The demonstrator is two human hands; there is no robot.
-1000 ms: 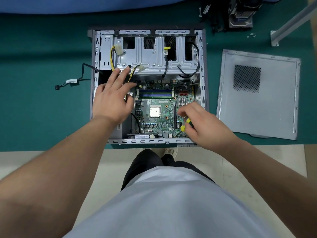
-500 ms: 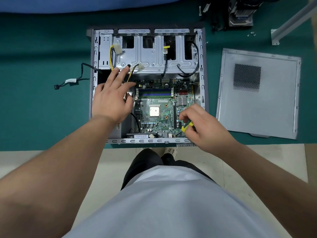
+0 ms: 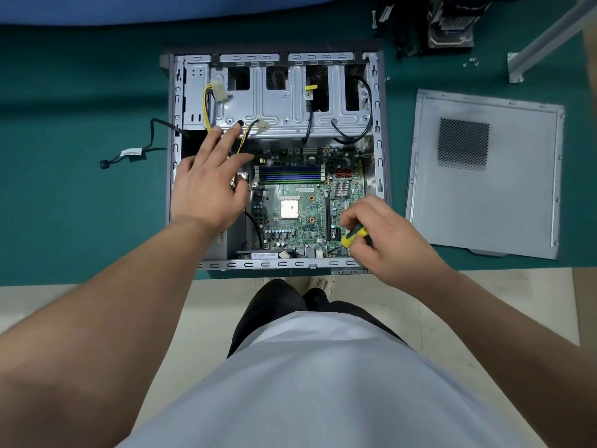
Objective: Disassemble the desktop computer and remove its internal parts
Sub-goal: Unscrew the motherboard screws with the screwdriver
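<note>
An open grey computer case [image 3: 172, 163] lies flat on the green table. Inside it sits a green motherboard [image 3: 300, 218] with a bare CPU [image 3: 289, 209] and memory sticks [image 3: 289, 174]. My left hand [image 3: 208, 185] rests with fingers spread on the case's left inner side, over yellow and black cables [image 3: 206, 105]. My right hand [image 3: 386, 240] grips a yellow and black screwdriver [image 3: 353, 237]. Its tip points down-left to the motherboard's near right corner [image 3: 329, 253].
The removed side panel [image 3: 484, 176] lies to the right of the case. A loose black cable [image 3: 129, 153] trails left of it. A heatsink with fan [image 3: 452, 21], small screws [image 3: 471, 63] and a metal rail [image 3: 546, 37] lie at the back right. The table edge runs just below the case.
My right hand with the screwdriver has shifted slightly down and right, toward the board's near right corner. My left hand has stayed in place.
</note>
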